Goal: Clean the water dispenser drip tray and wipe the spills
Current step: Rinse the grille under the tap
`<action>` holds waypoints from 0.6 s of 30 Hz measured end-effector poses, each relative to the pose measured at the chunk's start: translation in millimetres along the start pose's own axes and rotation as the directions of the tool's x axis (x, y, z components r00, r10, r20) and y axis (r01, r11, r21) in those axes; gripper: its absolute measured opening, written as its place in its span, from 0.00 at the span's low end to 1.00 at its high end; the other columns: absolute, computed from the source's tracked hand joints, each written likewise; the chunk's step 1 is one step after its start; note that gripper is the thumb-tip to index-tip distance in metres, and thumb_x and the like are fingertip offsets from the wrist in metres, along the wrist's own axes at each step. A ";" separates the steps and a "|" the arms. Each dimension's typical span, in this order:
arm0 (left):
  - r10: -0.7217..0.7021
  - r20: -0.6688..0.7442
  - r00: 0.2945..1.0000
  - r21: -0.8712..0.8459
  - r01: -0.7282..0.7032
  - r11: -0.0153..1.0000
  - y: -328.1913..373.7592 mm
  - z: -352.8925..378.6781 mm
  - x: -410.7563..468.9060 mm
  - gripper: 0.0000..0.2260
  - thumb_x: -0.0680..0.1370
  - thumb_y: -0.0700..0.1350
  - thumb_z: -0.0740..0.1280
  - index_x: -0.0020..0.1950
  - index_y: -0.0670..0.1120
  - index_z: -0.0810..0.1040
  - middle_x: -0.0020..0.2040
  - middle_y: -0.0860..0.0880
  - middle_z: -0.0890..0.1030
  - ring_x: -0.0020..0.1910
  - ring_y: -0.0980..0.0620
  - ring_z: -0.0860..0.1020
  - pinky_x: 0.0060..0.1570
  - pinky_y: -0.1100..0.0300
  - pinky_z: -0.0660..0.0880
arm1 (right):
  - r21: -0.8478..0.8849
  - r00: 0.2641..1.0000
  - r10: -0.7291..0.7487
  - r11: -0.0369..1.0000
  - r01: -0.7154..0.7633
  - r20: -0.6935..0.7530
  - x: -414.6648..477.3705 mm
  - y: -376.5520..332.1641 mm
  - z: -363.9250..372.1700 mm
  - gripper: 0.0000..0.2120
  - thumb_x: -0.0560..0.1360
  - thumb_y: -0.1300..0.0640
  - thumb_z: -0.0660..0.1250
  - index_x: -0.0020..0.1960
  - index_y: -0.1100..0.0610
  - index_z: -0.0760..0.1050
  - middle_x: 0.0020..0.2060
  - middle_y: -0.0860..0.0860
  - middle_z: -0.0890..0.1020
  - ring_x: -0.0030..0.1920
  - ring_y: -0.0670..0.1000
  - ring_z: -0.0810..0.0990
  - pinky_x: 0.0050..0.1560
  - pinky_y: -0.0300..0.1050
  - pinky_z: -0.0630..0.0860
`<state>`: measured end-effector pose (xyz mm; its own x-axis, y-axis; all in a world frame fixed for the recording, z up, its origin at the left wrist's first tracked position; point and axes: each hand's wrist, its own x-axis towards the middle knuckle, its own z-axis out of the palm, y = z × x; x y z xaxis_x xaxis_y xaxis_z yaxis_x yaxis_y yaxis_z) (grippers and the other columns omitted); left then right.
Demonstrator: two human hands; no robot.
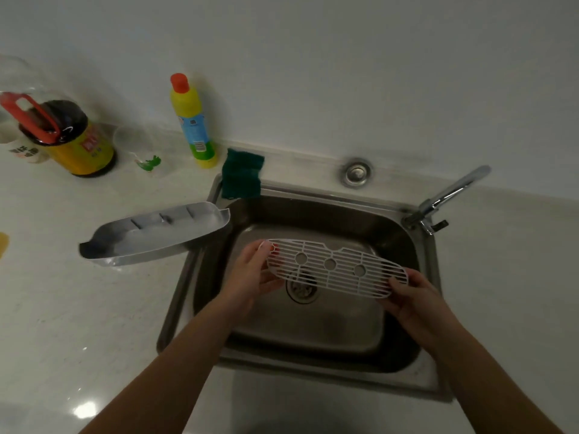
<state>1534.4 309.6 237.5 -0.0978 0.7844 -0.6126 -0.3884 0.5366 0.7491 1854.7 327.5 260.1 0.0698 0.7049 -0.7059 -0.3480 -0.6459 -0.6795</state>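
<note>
A white slotted drip-tray grate [336, 267] with three round holes hangs flat over the steel sink [404, 364]. My left hand [250, 277] grips its left end and my right hand [413, 296] grips its right end. The grey drip tray [153, 236] lies on the white counter, left of the sink, with its right end reaching over the sink rim. A dark green scouring cloth [242, 175] is draped over the sink's back left corner.
A chrome tap [451, 195] stands at the sink's back right. A yellow detergent bottle [191, 120] with a red cap stands behind the tray. Further left are a dark jug with a yellow label [72, 136] and a clear cup [138, 148].
</note>
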 end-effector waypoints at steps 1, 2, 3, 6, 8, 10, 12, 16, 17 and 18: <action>0.001 0.038 0.999 -0.012 0.000 1.000 -0.3 11.3 3.4 0.11 0.83 0.52 0.64 0.65 0.55 0.77 0.56 0.46 0.87 0.53 0.44 0.87 0.48 0.50 0.84 | 0.016 1.000 -0.005 1.000 0.005 -0.007 0.5 -4.7 -4.8 0.08 0.80 0.68 0.63 0.56 0.61 0.78 0.51 0.60 0.87 0.52 0.60 0.87 0.44 0.52 0.86; 0.008 0.055 0.998 -0.023 -0.007 1.000 -0.5 21.9 7.6 0.11 0.84 0.51 0.64 0.66 0.55 0.77 0.55 0.46 0.87 0.54 0.43 0.87 0.47 0.49 0.85 | 0.029 1.000 -0.012 1.000 0.012 -0.015 1.4 -10.0 -9.8 0.08 0.80 0.69 0.63 0.56 0.61 0.78 0.51 0.60 0.87 0.51 0.60 0.87 0.43 0.52 0.86; 0.022 0.055 0.998 -0.023 -0.021 1.000 -0.9 31.3 12.4 0.11 0.84 0.50 0.64 0.66 0.55 0.76 0.55 0.46 0.87 0.54 0.42 0.87 0.47 0.48 0.85 | 0.031 1.000 -0.017 0.999 0.018 -0.022 2.8 -15.3 -15.2 0.08 0.80 0.69 0.63 0.56 0.61 0.78 0.50 0.60 0.87 0.51 0.60 0.88 0.43 0.52 0.86; 0.074 0.005 0.997 0.005 -0.074 0.997 -2.5 55.9 24.7 0.09 0.85 0.45 0.63 0.64 0.54 0.78 0.55 0.44 0.87 0.53 0.41 0.87 0.44 0.49 0.85 | -0.033 0.999 -0.045 0.998 0.044 -0.015 9.8 -31.0 -31.9 0.09 0.80 0.67 0.64 0.59 0.60 0.77 0.51 0.60 0.87 0.52 0.60 0.88 0.44 0.52 0.86; 0.085 -0.047 0.995 0.001 -0.085 0.996 -5.5 69.5 31.9 0.09 0.85 0.44 0.63 0.61 0.54 0.79 0.54 0.44 0.88 0.51 0.41 0.87 0.42 0.50 0.85 | -0.109 0.996 -0.081 0.991 0.078 -0.027 19.2 -44.0 -41.3 0.08 0.82 0.62 0.66 0.61 0.57 0.77 0.51 0.59 0.87 0.51 0.59 0.88 0.45 0.54 0.85; 0.091 -0.097 0.991 0.003 -0.091 0.996 -9.7 80.5 39.7 0.09 0.85 0.43 0.64 0.62 0.54 0.79 0.54 0.43 0.88 0.50 0.41 0.88 0.41 0.50 0.84 | -0.190 0.983 -0.154 0.973 0.133 -0.097 36.9 -61.7 -51.2 0.10 0.82 0.57 0.67 0.63 0.52 0.74 0.46 0.56 0.88 0.46 0.56 0.89 0.43 0.55 0.85; 0.090 -0.132 0.987 0.001 -0.091 0.996 -13.4 89.3 45.6 0.11 0.85 0.44 0.64 0.66 0.52 0.77 0.54 0.44 0.88 0.51 0.42 0.87 0.42 0.50 0.85 | -0.348 0.944 -0.286 0.912 0.216 -0.163 62.1 -80.7 -61.4 0.18 0.81 0.56 0.67 0.69 0.47 0.69 0.47 0.58 0.86 0.44 0.56 0.88 0.44 0.57 0.86; 0.101 -0.164 0.981 0.001 -0.103 0.995 -14.2 103.5 50.5 0.10 0.86 0.44 0.62 0.65 0.51 0.77 0.53 0.45 0.88 0.51 0.41 0.87 0.44 0.47 0.85 | -0.616 0.898 -0.424 0.740 0.269 -0.118 109.0 -108.3 -67.1 0.19 0.83 0.53 0.64 0.73 0.51 0.71 0.49 0.55 0.85 0.48 0.56 0.86 0.52 0.62 0.84; 0.109 -0.166 0.980 0.008 -0.109 0.994 -13.3 106.5 50.8 0.10 0.86 0.43 0.62 0.65 0.51 0.77 0.53 0.44 0.88 0.51 0.41 0.87 0.45 0.45 0.85 | -0.660 0.888 -0.446 0.702 0.269 -0.113 115.7 -111.0 -67.0 0.16 0.83 0.53 0.64 0.69 0.52 0.76 0.48 0.55 0.85 0.48 0.56 0.86 0.53 0.63 0.84; 0.116 -0.166 0.979 0.016 -0.115 0.993 -12.3 109.0 50.8 0.10 0.86 0.43 0.62 0.65 0.51 0.77 0.53 0.44 0.88 0.51 0.41 0.87 0.46 0.45 0.86 | -0.704 0.872 -0.477 0.656 0.272 -0.108 120.3 -111.5 -67.3 0.13 0.82 0.53 0.64 0.64 0.54 0.80 0.47 0.54 0.86 0.47 0.56 0.86 0.53 0.62 0.84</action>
<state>1634.0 376.7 224.7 -0.2933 0.7788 -0.5545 -0.3595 0.4476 0.8188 1964.8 464.5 237.4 0.3276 0.8914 -0.3133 0.4492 -0.4387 -0.7783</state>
